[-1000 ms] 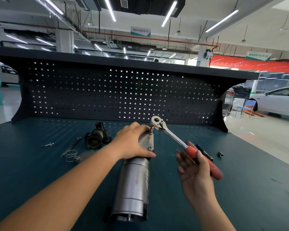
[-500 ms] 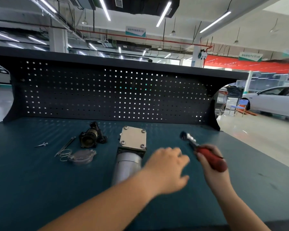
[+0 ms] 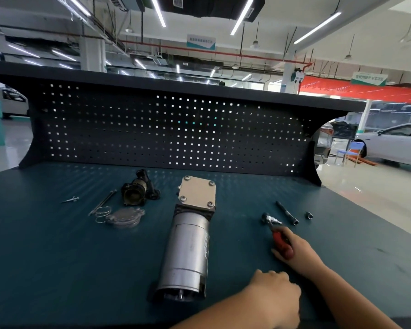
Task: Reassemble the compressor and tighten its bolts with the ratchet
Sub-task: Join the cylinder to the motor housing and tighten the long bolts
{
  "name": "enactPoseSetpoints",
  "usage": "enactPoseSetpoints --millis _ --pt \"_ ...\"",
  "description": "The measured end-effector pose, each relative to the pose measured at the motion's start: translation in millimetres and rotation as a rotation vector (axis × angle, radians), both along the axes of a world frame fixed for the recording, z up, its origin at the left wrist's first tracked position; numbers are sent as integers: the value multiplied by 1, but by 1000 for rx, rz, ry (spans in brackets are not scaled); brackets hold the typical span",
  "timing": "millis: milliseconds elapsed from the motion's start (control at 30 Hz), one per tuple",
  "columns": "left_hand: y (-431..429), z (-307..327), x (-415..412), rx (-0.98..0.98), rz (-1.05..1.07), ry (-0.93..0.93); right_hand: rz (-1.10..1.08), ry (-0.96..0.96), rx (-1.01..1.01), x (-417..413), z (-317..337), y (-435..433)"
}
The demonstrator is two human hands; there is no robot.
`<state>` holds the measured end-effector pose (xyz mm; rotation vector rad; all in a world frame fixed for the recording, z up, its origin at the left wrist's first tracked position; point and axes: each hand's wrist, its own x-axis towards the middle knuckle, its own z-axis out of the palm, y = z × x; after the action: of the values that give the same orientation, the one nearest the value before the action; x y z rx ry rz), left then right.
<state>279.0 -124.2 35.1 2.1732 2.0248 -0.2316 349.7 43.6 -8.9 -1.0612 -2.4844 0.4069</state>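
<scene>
Right hand (image 3: 294, 251) grips the ratchet (image 3: 274, 227) by its red handle; left hand (image 3: 273, 296), apparently loosely curled and empty, lies beside the compressor (image 3: 188, 245).

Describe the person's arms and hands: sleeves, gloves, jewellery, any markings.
Both forearms are bare as far as the frame edge, and no sleeve shows. The left hand and the right hand wear no gloves. No watch, bracelet or ring is visible on the parts in view, and no tattoo or other marking shows. Some fingers are hidden, so rings there cannot be ruled out.
</scene>
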Motion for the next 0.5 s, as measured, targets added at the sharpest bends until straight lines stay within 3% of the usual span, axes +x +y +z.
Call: enactPoseSetpoints --millis 100,267,433,500 --pt "-24 11 -9 127 -34 46 22 -51 5 0 2 2" --pt "-91 17 -50 793 -28 -20 32 -221 25 -2 10 5" --pt "-110 3 -93 587 475 45 -8 -282 -6 -4 10 3" --pt "-110 -17 -103 549 504 -114 -44 -344 33 -7 16 0"
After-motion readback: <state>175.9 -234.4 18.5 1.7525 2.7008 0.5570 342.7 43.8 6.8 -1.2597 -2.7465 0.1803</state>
